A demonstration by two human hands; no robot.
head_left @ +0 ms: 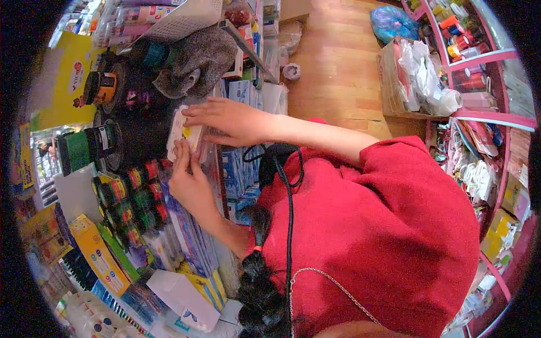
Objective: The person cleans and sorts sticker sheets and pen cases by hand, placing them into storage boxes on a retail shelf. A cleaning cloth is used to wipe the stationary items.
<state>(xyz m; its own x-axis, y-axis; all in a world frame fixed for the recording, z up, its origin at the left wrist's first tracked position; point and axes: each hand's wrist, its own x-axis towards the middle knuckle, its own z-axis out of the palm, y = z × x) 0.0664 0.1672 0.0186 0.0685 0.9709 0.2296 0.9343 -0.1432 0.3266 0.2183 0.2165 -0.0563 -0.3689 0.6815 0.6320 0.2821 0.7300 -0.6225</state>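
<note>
A small white card or pack with a yellow patch lies at the front edge of the crowded counter, left of centre. My right hand, the upper one in the view, rests over its right side with the fingers stretched across it. From below, my left hand has its fingertips on the pack's lower end, the fingers bent and close together. Part of the pack is hidden under the fingers. Dark jars and rolls stand just beyond it, and a grey cloth lies above it in the view.
Round containers, an orange-yellow box and a white box crowd the lower left. A white basket stands at the top. Across the wooden floor are a cardboard box, a blue bag and pink-edged shelves.
</note>
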